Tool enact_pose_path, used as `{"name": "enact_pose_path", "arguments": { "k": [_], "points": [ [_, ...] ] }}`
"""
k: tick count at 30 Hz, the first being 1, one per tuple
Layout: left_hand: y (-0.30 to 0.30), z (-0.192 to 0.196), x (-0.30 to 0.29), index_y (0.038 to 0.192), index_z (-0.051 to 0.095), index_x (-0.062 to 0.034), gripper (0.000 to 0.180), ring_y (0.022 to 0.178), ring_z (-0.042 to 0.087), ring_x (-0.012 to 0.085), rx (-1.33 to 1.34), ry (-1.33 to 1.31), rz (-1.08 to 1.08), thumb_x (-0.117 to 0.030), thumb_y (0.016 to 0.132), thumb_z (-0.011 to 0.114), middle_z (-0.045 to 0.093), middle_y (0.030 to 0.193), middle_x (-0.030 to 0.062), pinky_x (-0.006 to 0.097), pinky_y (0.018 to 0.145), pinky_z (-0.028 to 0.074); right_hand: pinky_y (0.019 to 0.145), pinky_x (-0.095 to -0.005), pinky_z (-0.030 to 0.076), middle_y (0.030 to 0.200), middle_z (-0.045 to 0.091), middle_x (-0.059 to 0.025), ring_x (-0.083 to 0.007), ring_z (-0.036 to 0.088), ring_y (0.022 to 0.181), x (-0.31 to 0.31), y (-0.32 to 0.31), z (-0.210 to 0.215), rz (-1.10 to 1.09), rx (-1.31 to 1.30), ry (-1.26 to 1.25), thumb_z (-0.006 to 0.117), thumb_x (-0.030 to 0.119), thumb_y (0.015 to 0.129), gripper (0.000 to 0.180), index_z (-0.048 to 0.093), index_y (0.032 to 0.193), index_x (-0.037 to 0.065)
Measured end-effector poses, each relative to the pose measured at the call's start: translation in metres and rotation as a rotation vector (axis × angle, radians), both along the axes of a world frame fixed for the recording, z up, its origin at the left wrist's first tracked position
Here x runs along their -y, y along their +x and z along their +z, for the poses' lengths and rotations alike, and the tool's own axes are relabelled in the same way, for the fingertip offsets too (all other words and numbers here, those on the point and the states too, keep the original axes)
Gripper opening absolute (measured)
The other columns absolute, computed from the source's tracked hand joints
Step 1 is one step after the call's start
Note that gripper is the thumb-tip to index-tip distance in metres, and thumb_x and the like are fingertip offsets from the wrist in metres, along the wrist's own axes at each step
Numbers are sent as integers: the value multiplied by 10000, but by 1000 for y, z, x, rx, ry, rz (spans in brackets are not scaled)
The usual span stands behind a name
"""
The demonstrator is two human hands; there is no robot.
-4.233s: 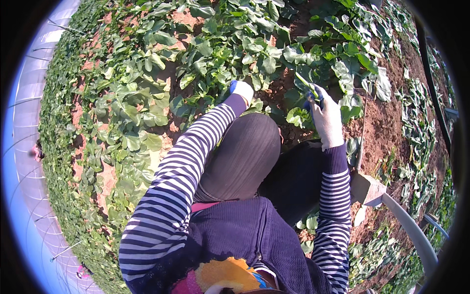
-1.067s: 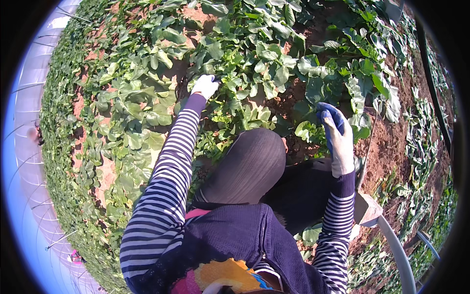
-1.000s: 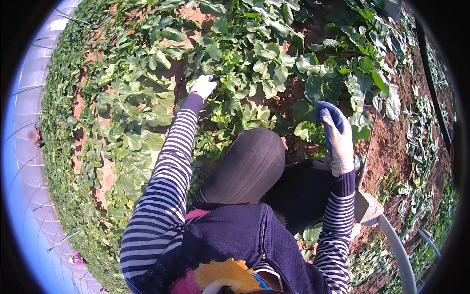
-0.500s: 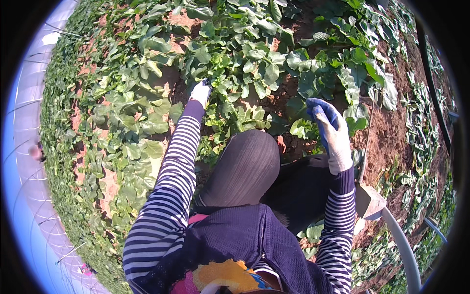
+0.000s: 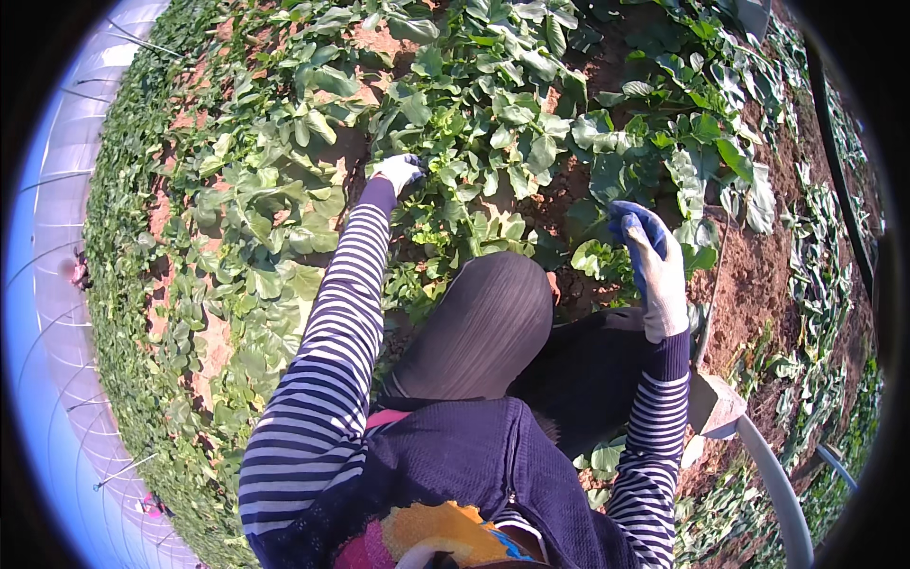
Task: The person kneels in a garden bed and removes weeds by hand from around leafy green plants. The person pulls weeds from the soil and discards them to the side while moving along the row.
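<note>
The person crouches over a bed of low leafy green plants [image 5: 493, 123] growing in reddish-brown soil [image 5: 758, 275]. The left hand [image 5: 396, 173], in a white glove, reaches forward at the end of a striped sleeve [image 5: 332, 322] and is pushed in among the leaves; its fingers curl down into the foliage, but the leaves hide whether they have closed on a stem. The right hand [image 5: 652, 270], in a white glove with blue-coated fingers, is held up beside a clump of leaves [image 5: 599, 258], fingers loosely bent and near one another, with nothing seen in its grasp. A dark-clad knee [image 5: 483, 322] rises between the two arms. At the lower right, a pale curved tube [image 5: 773, 484] runs over the soil from a tan block-shaped piece [image 5: 713, 406] beside the right elbow. No container shows clearly, so no contents can be told.
</note>
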State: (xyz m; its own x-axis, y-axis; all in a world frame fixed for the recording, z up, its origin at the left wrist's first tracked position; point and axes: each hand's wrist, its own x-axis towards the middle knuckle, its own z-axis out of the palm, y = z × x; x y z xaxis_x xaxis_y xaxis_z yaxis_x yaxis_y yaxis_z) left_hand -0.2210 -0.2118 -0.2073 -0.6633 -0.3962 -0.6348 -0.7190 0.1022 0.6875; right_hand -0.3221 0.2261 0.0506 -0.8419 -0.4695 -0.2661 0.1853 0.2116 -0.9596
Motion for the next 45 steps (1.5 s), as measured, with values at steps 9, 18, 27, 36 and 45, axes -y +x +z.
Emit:
{"name": "enact_pose_path", "arguments": {
  "k": [9,18,27,36,45],
  "points": [
    [42,126,-44,1052,656,-244,291,1193,458,376,365,-980,-138,-375,793,680,462,1303,159,509,945,399,824,-220,451,1023,648,-26,-75,574,906,9,0,-9,66,-12,-87,600,169,921,278,629,1144,6],
    [57,133,-67,1040,645,-245,232,1182,443,379,266,-1146,-83,-354,837,627,471,1247,142,573,956,357,793,-214,447,1005,660,-20,-70,568,876,7,-2,-19,61,-45,-67,600,151,917,269,631,1144,10],
    [70,166,-46,1069,652,-223,250,1054,526,376,77,-1076,58,-300,833,623,523,1159,174,448,894,444,817,-222,451,1010,664,-26,-73,576,893,5,-2,-21,70,-58,-49,603,145,913,267,631,1140,6],
    [91,280,-72,1089,586,-31,164,731,516,49,-1106,-219,410,-36,930,544,597,884,1,179,641,425,915,-262,454,1181,607,-69,-131,578,1041,20,7,-14,143,-161,-181,660,134,877,413,550,1260,26],
    [42,299,-252,1039,617,-81,263,942,588,288,-973,-311,-315,-148,801,704,595,1000,113,374,831,477,1010,-384,419,1307,536,-141,-304,511,1199,52,32,-7,482,-724,-70,634,79,812,508,521,1308,89]
  ]
}}
